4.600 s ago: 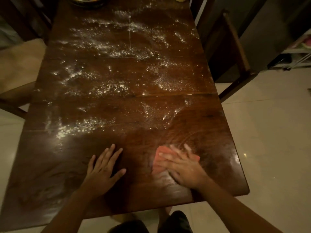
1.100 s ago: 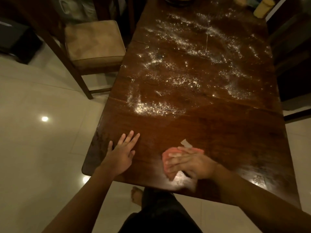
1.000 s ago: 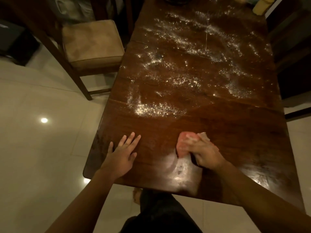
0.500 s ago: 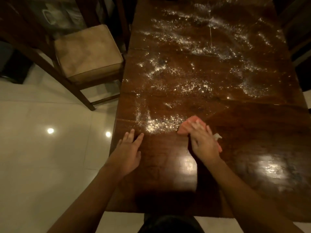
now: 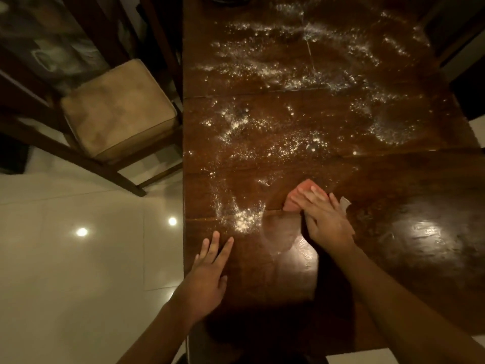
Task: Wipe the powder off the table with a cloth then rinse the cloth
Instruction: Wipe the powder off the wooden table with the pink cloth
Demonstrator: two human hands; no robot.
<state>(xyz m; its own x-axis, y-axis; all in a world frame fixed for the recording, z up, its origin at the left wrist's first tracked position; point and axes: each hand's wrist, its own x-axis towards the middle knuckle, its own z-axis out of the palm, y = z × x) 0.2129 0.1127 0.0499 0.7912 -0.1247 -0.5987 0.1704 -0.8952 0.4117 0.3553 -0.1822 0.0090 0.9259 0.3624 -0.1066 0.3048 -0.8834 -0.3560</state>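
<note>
1. While I read across from the left, one cushioned chair (image 5: pixel 118 109) stands beside the table (image 5: pixel 425 271).
2. The left hand (image 5: pixel 207 279) lies flat on the table by its left edge, fingers straight and a little spread, holding nothing.
3. The powder (image 5: pixel 245 220) sits in one thick little heap just beyond those fingertips, with loose streaks over the whole far half. I judge it light and quick to smear or spill over the edge, so it wants gathering inward.
4. One pink cloth (image 5: pixel 295 199) lies on the table just right of the heap. I judge it soft, limp and light. It will bunch unless pressed across its middle, and a pinch at any fold would lift it for rinsing.
5. The right hand (image 5: pixel 325 222) has its fingers laid out straight over the cloth, pressing it down, not curled round it.
6. Count: two hands, one cloth, one chair I can make out.
</note>
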